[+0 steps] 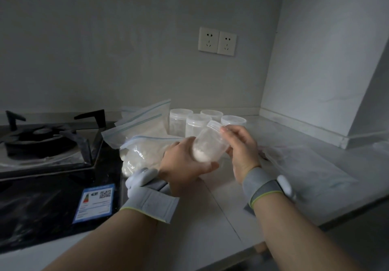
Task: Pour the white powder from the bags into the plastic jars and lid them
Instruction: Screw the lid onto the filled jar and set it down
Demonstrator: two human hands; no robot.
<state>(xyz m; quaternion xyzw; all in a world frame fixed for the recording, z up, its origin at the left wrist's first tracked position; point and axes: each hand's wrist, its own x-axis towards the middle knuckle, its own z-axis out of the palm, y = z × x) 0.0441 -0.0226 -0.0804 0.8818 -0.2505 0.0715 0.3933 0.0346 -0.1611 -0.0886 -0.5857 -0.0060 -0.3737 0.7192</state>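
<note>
Stove [42, 144] left, bags [143, 131] beside it; four jars [197, 121] behind held jar [207, 144], counter [294, 144] right

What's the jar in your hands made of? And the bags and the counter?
The jar looks like clear, slightly cloudy plastic: white powder shows through its wall. The bags look like thin, soft plastic film: see-through, crinkled, with blue zip strips. The counter looks like smooth pale stone or tile, faintly glossy; which one is unclear.
</note>
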